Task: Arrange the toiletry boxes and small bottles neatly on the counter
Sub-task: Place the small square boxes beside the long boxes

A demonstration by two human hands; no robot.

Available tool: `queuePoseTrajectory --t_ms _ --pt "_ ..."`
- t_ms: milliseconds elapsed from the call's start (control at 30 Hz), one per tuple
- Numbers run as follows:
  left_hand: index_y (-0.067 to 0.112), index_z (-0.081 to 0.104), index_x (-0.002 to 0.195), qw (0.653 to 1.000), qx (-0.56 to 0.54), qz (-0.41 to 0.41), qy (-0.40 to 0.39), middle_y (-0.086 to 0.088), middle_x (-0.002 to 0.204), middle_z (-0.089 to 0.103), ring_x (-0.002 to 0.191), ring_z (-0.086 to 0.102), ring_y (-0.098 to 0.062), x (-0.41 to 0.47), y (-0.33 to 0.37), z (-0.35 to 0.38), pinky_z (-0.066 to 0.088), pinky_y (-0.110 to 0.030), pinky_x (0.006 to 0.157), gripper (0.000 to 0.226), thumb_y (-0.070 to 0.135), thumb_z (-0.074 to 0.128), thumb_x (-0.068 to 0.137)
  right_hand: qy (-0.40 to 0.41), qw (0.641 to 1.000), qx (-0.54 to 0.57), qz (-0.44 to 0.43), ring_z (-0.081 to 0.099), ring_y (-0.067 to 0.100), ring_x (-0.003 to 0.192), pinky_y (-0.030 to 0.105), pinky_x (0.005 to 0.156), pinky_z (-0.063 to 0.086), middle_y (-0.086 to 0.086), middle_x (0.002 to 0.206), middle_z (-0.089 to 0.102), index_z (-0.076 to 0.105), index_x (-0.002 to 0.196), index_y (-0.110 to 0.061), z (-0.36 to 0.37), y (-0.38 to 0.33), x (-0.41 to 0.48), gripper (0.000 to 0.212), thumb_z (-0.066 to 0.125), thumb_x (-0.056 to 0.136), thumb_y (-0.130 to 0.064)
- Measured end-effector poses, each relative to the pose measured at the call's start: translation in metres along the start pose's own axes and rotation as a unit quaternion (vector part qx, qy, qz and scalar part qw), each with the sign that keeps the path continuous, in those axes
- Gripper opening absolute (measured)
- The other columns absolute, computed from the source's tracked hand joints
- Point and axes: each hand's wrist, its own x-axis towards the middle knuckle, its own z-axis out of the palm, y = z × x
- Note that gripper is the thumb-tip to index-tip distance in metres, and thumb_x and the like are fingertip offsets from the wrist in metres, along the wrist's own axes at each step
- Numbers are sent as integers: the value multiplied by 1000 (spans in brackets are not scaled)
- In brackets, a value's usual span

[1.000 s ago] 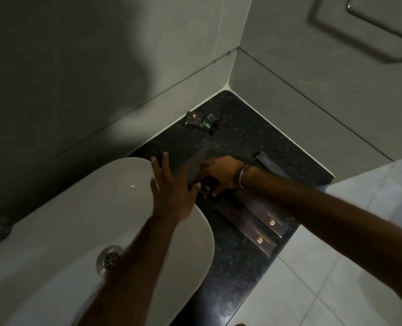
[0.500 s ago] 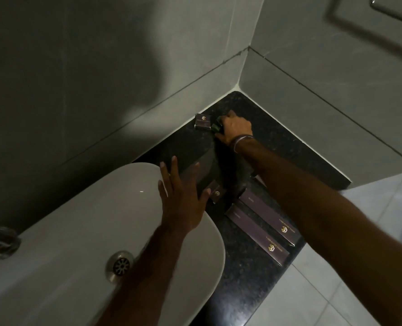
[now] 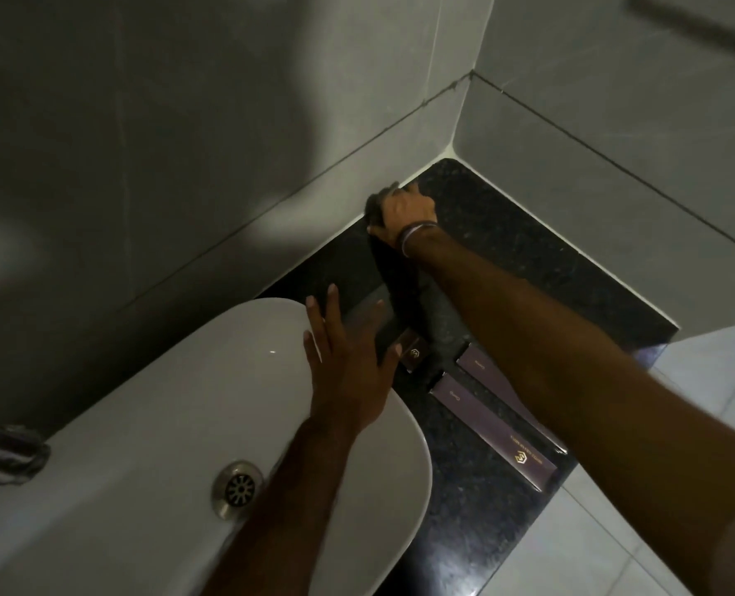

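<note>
My right hand (image 3: 405,213) reaches to the far corner of the black granite counter (image 3: 529,260). Its fingers curl over a dark blurred item against the wall. The small bottles seen there earlier are hidden under it. My left hand (image 3: 348,363) lies flat with fingers spread on the white sink's rim, holding nothing. Just right of its thumb sits a small dark box with a gold logo (image 3: 414,354). Two long purple boxes lie side by side near the counter's front edge, one in full view (image 3: 492,428), the other (image 3: 478,366) mostly under my right forearm.
The white sink (image 3: 163,423) with its metal drain (image 3: 239,488) fills the lower left. A chrome tap (image 3: 0,453) shows at the left edge. Grey tiled walls close the corner on two sides. Pale floor tiles (image 3: 615,531) lie below the counter's front edge.
My right hand left the small dark box beside the sink and reached to the far corner, where it now covers the small box and bottles. My left hand stayed on the sink rim.
</note>
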Motion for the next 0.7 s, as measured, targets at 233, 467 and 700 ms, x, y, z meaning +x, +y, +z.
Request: queuePoseTrajectory --t_ms 233,467,700 --pt "45 24 147 1000 -8 4 5 0 160 -24 143 -31 -26 0 -1 1 2 -54 117 61 53 50 92 -12 997 34 -72 60 32 110 40 83 50 11 120 61 60 117 -15 4 -26 -2 48 67 83 -48" --pt "44 27 146 1000 -6 10 13 -1 160 -22 144 -30 -28 -1 -3 3 3 -55 117 59 53 49 92 -126 972 14 -197 64 28 107 38 88 53 6 114 69 67 118 -28 -2 1 -27 51 78 71 -46" --pt "45 28 146 1000 -2 8 7 -4 161 -22 144 -30 -30 -2 0 0 5 -55 117 57 51 49 93 -154 955 -22 -253 60 22 114 35 90 50 -1 127 61 59 127 -32 0 52 -67 55 75 76 -36"
